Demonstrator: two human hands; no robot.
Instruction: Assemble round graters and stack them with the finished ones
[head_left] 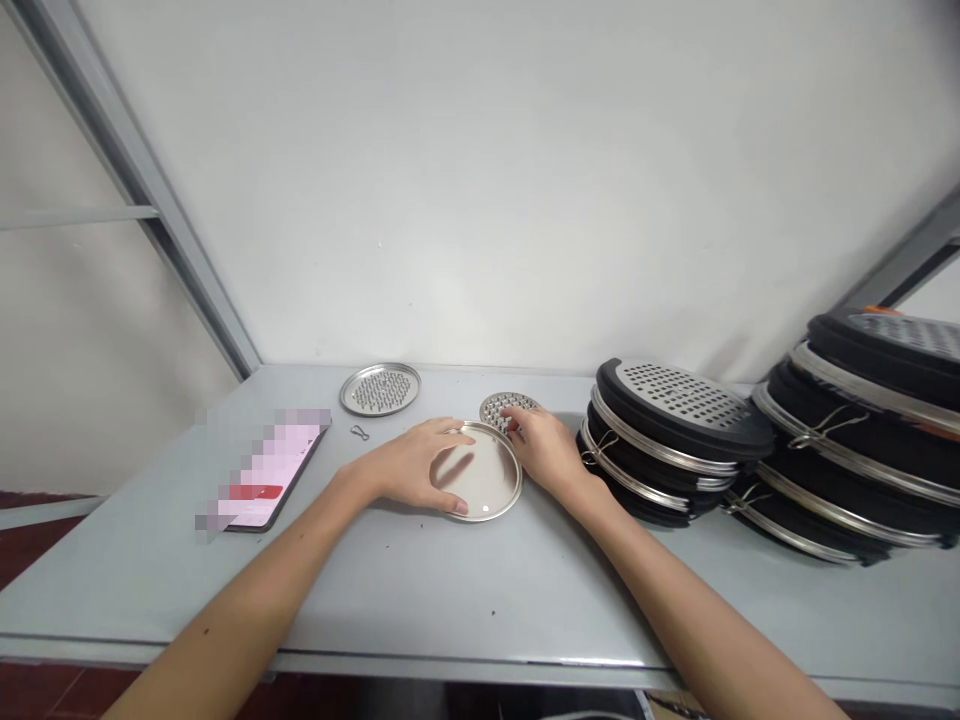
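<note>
A smooth round metal plate (487, 475) with a raised rim is in front of me. My left hand (420, 465) spans its left side, thumb on the near rim and fingers on the far rim. Just behind it is a round grater disc (495, 405) with rows of holes, partly hidden by my right hand (546, 450). The fingers of that hand are bent over the disc's near right edge, with the index fingertip on its surface. Farther back on the left lies a rimmed metal disc (380, 390) with small raised teeth.
A small metal clip (360, 433) lies near the toothed disc. At left rests a phone (262, 480) with a blurred screen. Stacks of black-and-silver round graters (667, 440) and larger ones (862, 440) stand on the right of the grey table (420, 610), against a white wall.
</note>
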